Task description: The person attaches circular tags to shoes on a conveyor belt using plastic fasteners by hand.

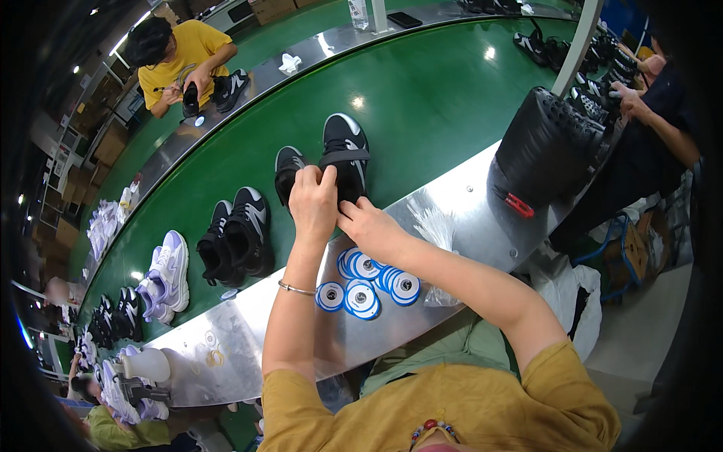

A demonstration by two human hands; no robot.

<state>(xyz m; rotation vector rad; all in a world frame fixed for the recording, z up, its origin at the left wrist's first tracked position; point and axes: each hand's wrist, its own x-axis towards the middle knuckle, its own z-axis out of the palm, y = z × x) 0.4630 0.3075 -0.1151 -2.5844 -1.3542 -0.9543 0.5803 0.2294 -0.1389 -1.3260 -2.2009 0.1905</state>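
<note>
A pair of black sneakers with grey trim stands on the green conveyor belt in front of me. My left hand [313, 202], with a bracelet on its wrist, has its fingers closed at the collar of the right-hand sneaker [346, 135]. At that shoe's heel, my right hand [370, 227] is closed too, thumb and fingers pressed together near the left hand. Whether something small is between the fingers cannot be seen. The other sneaker [290, 160] of the pair sits just left, partly covered by my left hand. Below my hands lie several round white tags [362, 299] with blue rims.
Clear plastic fasteners [434, 226] lie right of the tags on the metal ledge [471, 211]. A black roll-like bundle [531, 143] with a red cutter [520, 205] stands further right. Black sneakers [248, 226] and lilac ones [167, 275] line the belt leftward. A co-worker [181, 60] handles shoes opposite.
</note>
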